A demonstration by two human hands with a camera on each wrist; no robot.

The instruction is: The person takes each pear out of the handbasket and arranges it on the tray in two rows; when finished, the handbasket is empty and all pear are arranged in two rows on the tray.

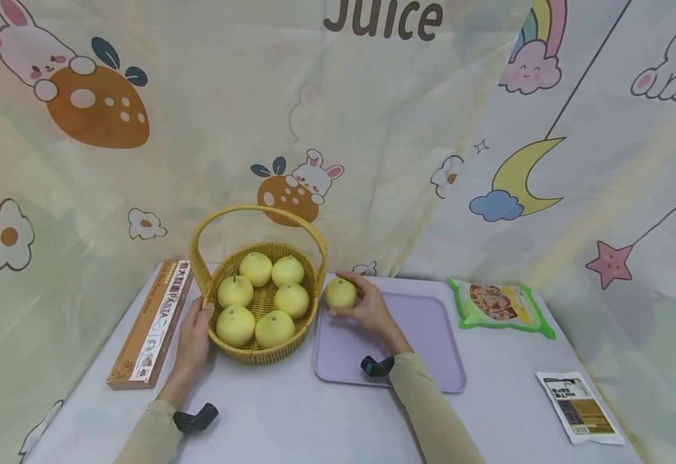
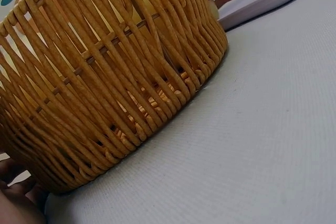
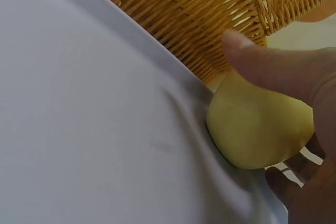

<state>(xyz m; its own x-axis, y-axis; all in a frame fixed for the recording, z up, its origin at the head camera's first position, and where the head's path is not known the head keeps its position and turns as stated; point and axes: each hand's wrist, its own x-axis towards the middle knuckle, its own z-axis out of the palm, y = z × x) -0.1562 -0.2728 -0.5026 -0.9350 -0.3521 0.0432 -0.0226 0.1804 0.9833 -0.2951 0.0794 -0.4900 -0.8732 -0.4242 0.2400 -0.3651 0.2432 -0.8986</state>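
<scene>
A round yellow-green pear (image 1: pixel 340 293) is held between the thumb and fingers of my right hand (image 1: pixel 368 309), over the far left corner of a lilac tray (image 1: pixel 390 383). In the right wrist view the pear (image 3: pixel 257 124) appears close to the tray's raised edge, next to the basket wall. My left hand (image 1: pixel 194 335) holds the left side of a wicker basket (image 1: pixel 262 356) near the handle's base. From the left wrist, its fingers (image 2: pixel 21 184) show beside the basket wall (image 2: pixel 115 66). Several more pears (image 1: pixel 275 328) lie in the basket, around its woven bottom.
Left of the basket lies a long pasta box (image 1: pixel 149 325). Right of the tray are a green-edged food bag (image 1: pixel 500 306) and, nearer, a white-and-brown packet (image 1: pixel 578 407). A printed curtain (image 1: pixel 210 129) hangs behind the table (image 1: pixel 291 419), and the basket handle (image 1: pixel 256 208) arches upward.
</scene>
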